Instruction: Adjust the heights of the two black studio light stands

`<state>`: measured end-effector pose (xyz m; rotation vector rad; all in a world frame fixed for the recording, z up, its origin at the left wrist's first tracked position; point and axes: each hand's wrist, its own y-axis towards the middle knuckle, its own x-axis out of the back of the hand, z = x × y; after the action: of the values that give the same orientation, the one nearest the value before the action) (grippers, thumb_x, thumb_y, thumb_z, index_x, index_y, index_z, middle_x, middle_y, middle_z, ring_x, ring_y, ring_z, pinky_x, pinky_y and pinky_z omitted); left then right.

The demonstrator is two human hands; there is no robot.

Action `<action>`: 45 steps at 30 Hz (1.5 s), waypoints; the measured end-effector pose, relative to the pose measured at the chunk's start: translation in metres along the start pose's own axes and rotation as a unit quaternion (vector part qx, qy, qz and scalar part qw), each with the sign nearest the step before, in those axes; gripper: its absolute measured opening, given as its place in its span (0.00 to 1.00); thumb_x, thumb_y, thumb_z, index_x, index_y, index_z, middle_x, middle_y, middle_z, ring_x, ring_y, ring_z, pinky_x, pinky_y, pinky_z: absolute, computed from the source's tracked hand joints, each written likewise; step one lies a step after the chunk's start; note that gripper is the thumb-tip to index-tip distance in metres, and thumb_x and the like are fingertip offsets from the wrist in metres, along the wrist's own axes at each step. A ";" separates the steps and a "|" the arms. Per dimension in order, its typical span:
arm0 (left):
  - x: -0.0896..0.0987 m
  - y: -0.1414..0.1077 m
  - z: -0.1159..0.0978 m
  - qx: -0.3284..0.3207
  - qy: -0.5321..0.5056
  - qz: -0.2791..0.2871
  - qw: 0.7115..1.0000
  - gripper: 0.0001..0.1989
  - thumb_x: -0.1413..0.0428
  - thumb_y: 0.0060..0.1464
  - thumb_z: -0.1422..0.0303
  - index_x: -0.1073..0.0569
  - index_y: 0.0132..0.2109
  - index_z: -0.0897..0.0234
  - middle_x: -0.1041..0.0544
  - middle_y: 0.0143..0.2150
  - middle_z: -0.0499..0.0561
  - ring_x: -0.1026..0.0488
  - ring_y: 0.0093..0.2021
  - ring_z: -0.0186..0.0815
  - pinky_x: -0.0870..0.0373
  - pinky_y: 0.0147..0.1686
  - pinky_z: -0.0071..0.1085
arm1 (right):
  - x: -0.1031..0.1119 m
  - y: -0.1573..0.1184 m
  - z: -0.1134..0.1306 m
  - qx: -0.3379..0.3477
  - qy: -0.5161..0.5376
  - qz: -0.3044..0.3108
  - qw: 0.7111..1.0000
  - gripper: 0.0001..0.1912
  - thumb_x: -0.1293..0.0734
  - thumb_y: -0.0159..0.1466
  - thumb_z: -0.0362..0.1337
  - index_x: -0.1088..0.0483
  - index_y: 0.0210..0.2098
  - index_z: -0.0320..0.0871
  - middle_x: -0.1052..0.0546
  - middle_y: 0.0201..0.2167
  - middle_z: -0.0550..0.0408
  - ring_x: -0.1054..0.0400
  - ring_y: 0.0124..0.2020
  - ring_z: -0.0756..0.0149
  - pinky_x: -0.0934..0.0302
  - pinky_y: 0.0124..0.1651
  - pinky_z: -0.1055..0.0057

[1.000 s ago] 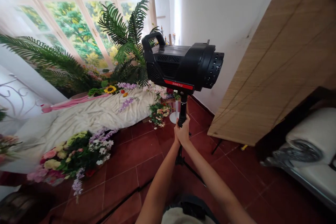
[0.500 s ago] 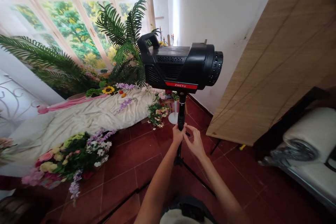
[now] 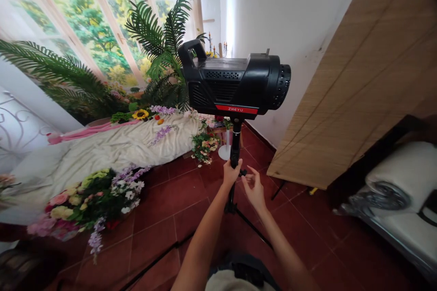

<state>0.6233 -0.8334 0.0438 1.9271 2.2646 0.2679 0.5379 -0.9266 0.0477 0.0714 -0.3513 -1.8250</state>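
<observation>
A black studio light (image 3: pixel 232 84) with a red ZHEYU label sits on top of a black stand (image 3: pixel 235 145) in the middle of the view. My left hand (image 3: pixel 231 173) is wrapped round the stand's pole below the light. Just to the right, my right hand (image 3: pixel 253 185) has its fingers apart and curved beside a small black knob (image 3: pixel 243 173) on the pole, with nothing in them. The stand's legs spread over the floor beneath my arms.
A bed with a cream cover (image 3: pixel 143 145) stands at the left, with a flower arrangement (image 3: pixel 85 200) before it. Palm leaves (image 3: pixel 146 27) rise behind. A leaning woven panel (image 3: pixel 327 100) and a wrapped white roll (image 3: pixel 403 173) are at the right.
My right hand has moved slightly away from the knob and its fingers have come off the pole area. My left hand stays on the pole.
</observation>
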 end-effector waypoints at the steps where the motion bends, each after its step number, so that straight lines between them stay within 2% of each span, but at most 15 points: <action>1: 0.000 0.000 0.000 -0.001 -0.001 0.003 1.000 0.19 0.43 0.47 0.54 0.26 0.34 0.68 0.27 0.27 0.50 0.31 0.27 0.32 0.34 0.30 0.28 | 0.000 0.000 0.001 -0.001 0.000 0.004 1.000 0.25 0.38 0.61 0.45 0.41 0.56 0.44 0.24 0.38 0.50 0.28 0.37 0.62 0.33 0.44 0.61; 6: 0.000 0.001 -0.002 -0.006 0.007 0.004 1.000 0.18 0.43 0.48 0.54 0.26 0.33 0.68 0.29 0.25 0.48 0.33 0.25 0.30 0.35 0.29 0.27 | 0.003 -0.004 0.002 0.006 -0.028 0.044 0.999 0.21 0.39 0.61 0.44 0.36 0.52 0.45 0.24 0.42 0.48 0.28 0.42 0.59 0.36 0.48 0.59; 9: -0.001 0.001 -0.001 -0.006 0.009 0.003 1.000 0.18 0.44 0.48 0.54 0.27 0.32 0.68 0.30 0.24 0.48 0.35 0.24 0.30 0.35 0.28 0.27 | 0.005 -0.003 -0.001 -0.012 -0.041 0.022 0.999 0.21 0.39 0.61 0.46 0.36 0.51 0.44 0.23 0.42 0.47 0.28 0.40 0.58 0.35 0.44 0.60; 14: -0.001 0.000 -0.001 -0.015 0.013 -0.003 1.000 0.17 0.44 0.49 0.55 0.28 0.31 0.67 0.31 0.24 0.48 0.35 0.25 0.30 0.36 0.28 0.27 | 0.007 0.008 -0.002 -0.015 -0.117 -0.006 0.993 0.20 0.39 0.59 0.53 0.30 0.36 0.42 0.23 0.28 0.50 0.30 0.27 0.61 0.38 0.32 0.68; 18: -0.001 -0.001 -0.003 -0.014 0.018 -0.002 1.000 0.18 0.44 0.49 0.54 0.27 0.32 0.67 0.32 0.23 0.48 0.35 0.24 0.30 0.35 0.27 0.28 | 0.005 0.016 0.000 -0.026 -0.142 -0.018 0.989 0.23 0.40 0.58 0.56 0.32 0.23 0.42 0.29 0.17 0.56 0.38 0.20 0.67 0.47 0.26 0.72; 20: -0.001 0.000 -0.003 -0.007 0.016 -0.002 1.000 0.19 0.44 0.48 0.53 0.28 0.31 0.67 0.32 0.22 0.47 0.36 0.23 0.30 0.36 0.26 0.28 | 0.001 0.019 -0.001 -0.067 -0.102 -0.012 0.992 0.25 0.40 0.58 0.57 0.36 0.18 0.43 0.33 0.14 0.57 0.40 0.18 0.68 0.49 0.24 0.73; 23: -0.002 0.000 0.001 0.000 0.018 -0.006 1.000 0.19 0.43 0.47 0.53 0.29 0.30 0.66 0.33 0.22 0.47 0.37 0.22 0.29 0.36 0.25 0.27 | -0.006 0.023 -0.003 -0.160 0.014 0.008 0.987 0.26 0.40 0.57 0.56 0.39 0.15 0.43 0.35 0.13 0.58 0.42 0.17 0.70 0.51 0.22 0.74; 27: -0.002 0.000 0.003 -0.008 0.025 -0.014 1.000 0.18 0.43 0.47 0.53 0.29 0.29 0.66 0.33 0.22 0.46 0.37 0.23 0.29 0.37 0.26 0.26 | -0.006 0.030 -0.005 -0.284 0.194 0.077 0.936 0.20 0.40 0.57 0.51 0.39 0.18 0.44 0.38 0.11 0.61 0.49 0.13 0.72 0.54 0.17 0.75; 31: -0.002 0.000 0.001 0.004 0.019 -0.019 1.000 0.19 0.43 0.46 0.52 0.30 0.27 0.66 0.34 0.21 0.45 0.39 0.21 0.28 0.40 0.22 0.25 | 0.003 0.032 -0.006 -0.313 0.304 0.178 0.882 0.15 0.39 0.58 0.44 0.40 0.19 0.45 0.38 0.11 0.62 0.47 0.14 0.72 0.48 0.19 0.75; 33: -0.002 0.000 0.000 0.005 0.018 -0.025 1.000 0.19 0.42 0.45 0.52 0.31 0.26 0.66 0.36 0.20 0.45 0.41 0.20 0.28 0.41 0.22 0.25 | 0.005 0.031 -0.007 -0.310 0.301 0.185 0.883 0.14 0.40 0.59 0.45 0.39 0.21 0.44 0.36 0.13 0.61 0.45 0.14 0.72 0.48 0.19 0.75; 36: -0.002 -0.001 -0.001 0.006 0.009 -0.024 1.000 0.19 0.42 0.44 0.52 0.31 0.25 0.66 0.36 0.20 0.45 0.41 0.20 0.28 0.41 0.22 0.25 | 0.002 0.025 -0.009 -0.280 0.220 0.124 0.926 0.16 0.40 0.60 0.49 0.35 0.26 0.43 0.30 0.18 0.57 0.41 0.15 0.71 0.49 0.18 0.75; 38: -0.002 -0.001 -0.001 0.009 0.002 -0.019 1.000 0.19 0.42 0.44 0.52 0.31 0.26 0.66 0.36 0.20 0.45 0.40 0.20 0.28 0.41 0.22 0.25 | 0.000 0.021 -0.009 -0.216 0.147 0.062 0.963 0.19 0.40 0.59 0.53 0.34 0.30 0.43 0.26 0.22 0.54 0.36 0.19 0.68 0.45 0.21 0.73; 40: -0.002 -0.001 0.000 0.009 0.001 -0.020 1.000 0.19 0.42 0.44 0.52 0.30 0.27 0.66 0.35 0.21 0.45 0.40 0.21 0.28 0.40 0.22 0.25 | 0.001 0.017 -0.008 -0.131 0.062 0.028 0.989 0.21 0.39 0.58 0.55 0.34 0.34 0.42 0.25 0.26 0.53 0.32 0.25 0.64 0.40 0.27 0.70; 42: -0.002 -0.001 0.001 0.004 0.007 -0.021 1.000 0.19 0.42 0.44 0.52 0.30 0.27 0.66 0.35 0.21 0.46 0.39 0.21 0.28 0.39 0.22 0.25 | 0.004 0.015 -0.006 -0.059 -0.031 0.029 0.997 0.21 0.38 0.59 0.55 0.34 0.37 0.42 0.25 0.28 0.52 0.31 0.29 0.62 0.39 0.32 0.69; 45: -0.002 0.000 0.003 -0.001 0.008 -0.012 1.000 0.19 0.42 0.45 0.53 0.29 0.28 0.67 0.33 0.22 0.46 0.38 0.22 0.28 0.38 0.23 0.25 | 0.009 0.015 -0.005 0.011 -0.144 0.042 0.989 0.20 0.39 0.60 0.54 0.34 0.38 0.42 0.25 0.30 0.51 0.31 0.30 0.62 0.40 0.33 0.69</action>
<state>0.6242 -0.8354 0.0412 1.9028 2.2939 0.2840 0.5500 -0.9402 0.0481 -0.1918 -0.5706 -1.7489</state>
